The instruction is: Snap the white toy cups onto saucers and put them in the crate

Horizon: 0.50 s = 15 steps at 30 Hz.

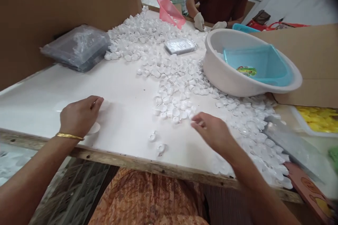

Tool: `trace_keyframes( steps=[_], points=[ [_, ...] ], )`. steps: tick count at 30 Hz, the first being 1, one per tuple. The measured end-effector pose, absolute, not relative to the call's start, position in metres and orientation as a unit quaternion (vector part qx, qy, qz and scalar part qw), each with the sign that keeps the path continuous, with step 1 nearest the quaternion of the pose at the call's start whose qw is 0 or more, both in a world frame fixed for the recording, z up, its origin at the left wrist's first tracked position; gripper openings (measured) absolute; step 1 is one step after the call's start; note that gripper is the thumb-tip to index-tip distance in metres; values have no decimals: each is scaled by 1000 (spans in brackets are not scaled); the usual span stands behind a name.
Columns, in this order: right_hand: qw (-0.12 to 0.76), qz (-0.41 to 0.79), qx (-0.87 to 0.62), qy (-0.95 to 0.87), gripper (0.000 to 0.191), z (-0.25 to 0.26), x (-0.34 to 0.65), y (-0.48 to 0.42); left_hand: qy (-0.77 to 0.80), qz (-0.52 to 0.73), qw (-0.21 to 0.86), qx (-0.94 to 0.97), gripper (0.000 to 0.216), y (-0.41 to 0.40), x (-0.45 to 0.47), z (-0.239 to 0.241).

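Many small white plastic pieces (176, 103), round and cup-like, lie heaped across the white tabletop (126, 95). My left hand (79, 116) is closed over the table at the left, fingertips pressed together; what they hold, if anything, is hidden. Beside that hand lies a flat white round piece (94, 128), partly covered by it. At the near edge of the heap, my right hand (212, 132) is closed in a pinch, slightly blurred, and I cannot make out what is in its fingers. Two loose white ring-like pieces (152, 136) lie between my hands.
A white basin (224, 77) holding a turquoise tray stands at the right. Behind the heap are a pink scoop (170, 12) and a clear-wrapped block (181, 46). A plastic-wrapped stack (79, 47) sits at the left by cardboard. Across the table, a co-worker's gloved hands (199, 21) handle pieces.
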State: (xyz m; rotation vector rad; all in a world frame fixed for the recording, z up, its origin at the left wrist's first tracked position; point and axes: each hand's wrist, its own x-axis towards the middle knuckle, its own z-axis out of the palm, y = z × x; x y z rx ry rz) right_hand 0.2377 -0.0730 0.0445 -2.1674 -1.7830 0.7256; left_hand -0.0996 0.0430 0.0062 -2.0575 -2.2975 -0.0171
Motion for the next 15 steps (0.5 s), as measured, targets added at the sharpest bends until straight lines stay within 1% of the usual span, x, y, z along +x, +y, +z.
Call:
trace_keyframes(
  steps=[1,3,7,9,11,13,15],
  points=[
    [72,195,-765,-610,17,38,254,-81,-742,-29,43,-668,36,43,-103,4],
    [10,120,-782,-611,22,23,277,-96,-742,-58,68,-665,38,43,-109,2],
    [-35,103,-774,-624,20,1,289,-114,-739,-102,89,-660,38,42,-109,10],
    [-48,109,-777,-618,18,-1,290,-114,-692,-122,39,-710,34,38,-97,14],
    [-38,111,-782,-612,20,2,292,-111,-610,-129,-66,-779,30,32,-74,13],
    [12,106,-788,-607,23,9,292,-107,-531,-132,-162,-821,31,27,-45,6],
    [89,128,-788,-595,25,17,286,-102,-473,-130,-178,-853,34,26,-15,-3]
  ],
)
